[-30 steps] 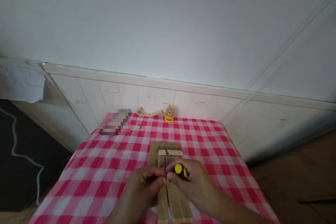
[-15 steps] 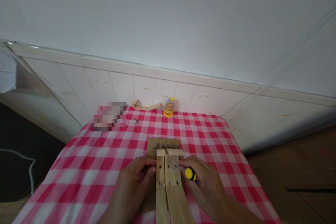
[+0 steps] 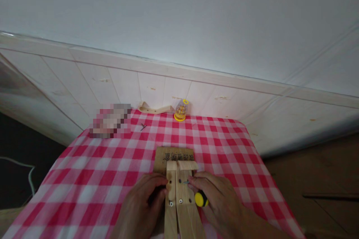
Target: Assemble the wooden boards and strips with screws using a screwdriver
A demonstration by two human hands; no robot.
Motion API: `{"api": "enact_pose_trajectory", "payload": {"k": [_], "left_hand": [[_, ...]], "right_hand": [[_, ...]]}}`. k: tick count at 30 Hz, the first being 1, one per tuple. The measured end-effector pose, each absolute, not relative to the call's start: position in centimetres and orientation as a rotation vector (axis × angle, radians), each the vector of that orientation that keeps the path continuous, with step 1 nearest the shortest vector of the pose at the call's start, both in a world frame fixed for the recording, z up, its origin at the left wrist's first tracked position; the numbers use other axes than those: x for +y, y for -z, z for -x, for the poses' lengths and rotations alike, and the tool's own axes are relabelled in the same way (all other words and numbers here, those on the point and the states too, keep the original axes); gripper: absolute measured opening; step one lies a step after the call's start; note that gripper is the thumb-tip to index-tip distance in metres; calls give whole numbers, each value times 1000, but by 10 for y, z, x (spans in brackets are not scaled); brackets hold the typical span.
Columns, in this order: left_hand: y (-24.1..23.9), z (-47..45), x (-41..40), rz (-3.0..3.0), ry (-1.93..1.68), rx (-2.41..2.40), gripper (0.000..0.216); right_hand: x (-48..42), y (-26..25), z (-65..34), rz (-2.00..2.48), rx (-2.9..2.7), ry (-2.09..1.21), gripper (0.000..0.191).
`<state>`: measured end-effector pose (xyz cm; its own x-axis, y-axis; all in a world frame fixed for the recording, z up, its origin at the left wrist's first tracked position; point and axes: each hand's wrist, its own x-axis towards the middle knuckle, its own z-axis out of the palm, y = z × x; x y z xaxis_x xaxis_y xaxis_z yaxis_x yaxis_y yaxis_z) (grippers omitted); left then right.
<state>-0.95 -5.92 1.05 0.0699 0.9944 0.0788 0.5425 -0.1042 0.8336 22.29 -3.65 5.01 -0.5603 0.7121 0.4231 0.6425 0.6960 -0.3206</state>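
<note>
Two pale wooden pieces (image 3: 185, 216) lie side by side on a strip of brown cardboard (image 3: 162, 157) with dark lettering. Screw heads sit in both pieces, and several dark holes are visible. My left hand (image 3: 144, 198) is curled at the left edge of the wood, fingertips against it. My right hand (image 3: 221, 198) is closed around a screwdriver with a yellow and black handle (image 3: 200, 198), tucked under the fingers. A thin metal screw (image 3: 186, 182) points left from my right fingertips, over the right wooden piece. The screwdriver's tip cannot be made out.
A red-and-white checked cloth (image 3: 112, 179) covers the table. Along the white panelled wall (image 3: 151, 86) stand a clear container with yellow ends (image 3: 180, 111) and a curved wooden part (image 3: 157, 110). Small metal pieces (image 3: 143, 127) lie nearer, beside a blurred-out item (image 3: 110, 121).
The view has shifted slightly. The screwdriver's yellow handle end has moved down relative to the wood, and the screw in my right fingertips now lies flatter. My left hand stays against the wood.
</note>
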Motion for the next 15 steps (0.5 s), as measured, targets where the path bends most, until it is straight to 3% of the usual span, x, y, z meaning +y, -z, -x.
{"api": "enact_pose_trajectory", "payload": {"k": [5, 15], "left_hand": [[-14, 18, -63, -1760, -833, 1500, 31], [-11, 20, -57, -1885, -880, 1483, 27]], "right_hand": [[-38, -46, -224, 1070, -2359, -168, 38], [-37, -43, -219, 1053, -2408, -214, 28]]}}
